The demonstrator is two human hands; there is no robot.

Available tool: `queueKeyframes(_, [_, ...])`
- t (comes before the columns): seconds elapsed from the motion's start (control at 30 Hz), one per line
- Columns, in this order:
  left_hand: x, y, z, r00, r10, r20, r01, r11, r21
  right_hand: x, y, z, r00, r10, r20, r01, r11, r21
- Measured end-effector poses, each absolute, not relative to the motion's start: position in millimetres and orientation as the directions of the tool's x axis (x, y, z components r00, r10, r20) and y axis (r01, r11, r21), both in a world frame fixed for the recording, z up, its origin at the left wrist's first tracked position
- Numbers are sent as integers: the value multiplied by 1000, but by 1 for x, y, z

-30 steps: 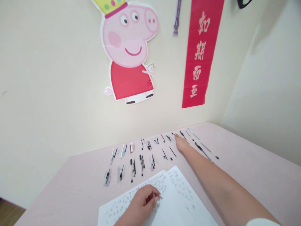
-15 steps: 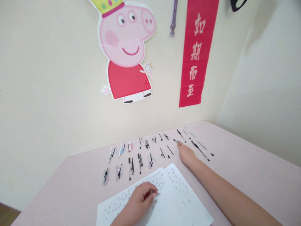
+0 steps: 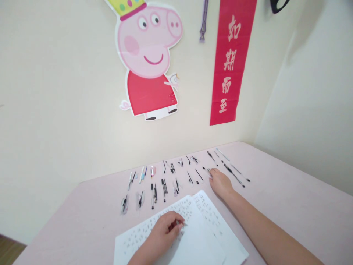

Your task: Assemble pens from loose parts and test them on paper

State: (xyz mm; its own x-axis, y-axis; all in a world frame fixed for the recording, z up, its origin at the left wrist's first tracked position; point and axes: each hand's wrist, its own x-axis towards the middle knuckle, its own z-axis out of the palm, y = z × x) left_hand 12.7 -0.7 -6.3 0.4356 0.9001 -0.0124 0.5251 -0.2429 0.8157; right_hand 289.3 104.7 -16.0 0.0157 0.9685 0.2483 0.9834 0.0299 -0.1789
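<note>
My left hand (image 3: 167, 230) rests on a handwritten sheet of paper (image 3: 204, 235). Its fingers are curled, thumb near forefinger, and what they hold, if anything, is too small to make out. Farther off on the right, my right hand (image 3: 220, 182) lies low on the table with its fingers bent around a dark pen (image 3: 209, 170), most of which the hand hides. A small black piece (image 3: 204, 168) sits just left of those fingertips. Two thin dark refills (image 3: 199, 175) lie to the left of this hand, and a black-capped clear pen (image 3: 234, 175) to its right.
Rows of pens and pen parts (image 3: 164, 189) spread over the pink table (image 3: 68, 221), left of my right hand and behind the papers. More pens (image 3: 223, 154) lie at the far right. A pig cutout (image 3: 151, 92) and a red banner (image 3: 228, 73) hang on the wall.
My right hand has shifted slightly nearer to me, and the dark pieces at its fingertips have moved with it. My left hand stays almost where it was on the paper.
</note>
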Motion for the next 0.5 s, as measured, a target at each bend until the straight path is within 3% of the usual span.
queueKeyframes(0.5, [14,1,-5,439,898,-13,529,-247,812,289,104,-16,30,953,303,990,12,-137])
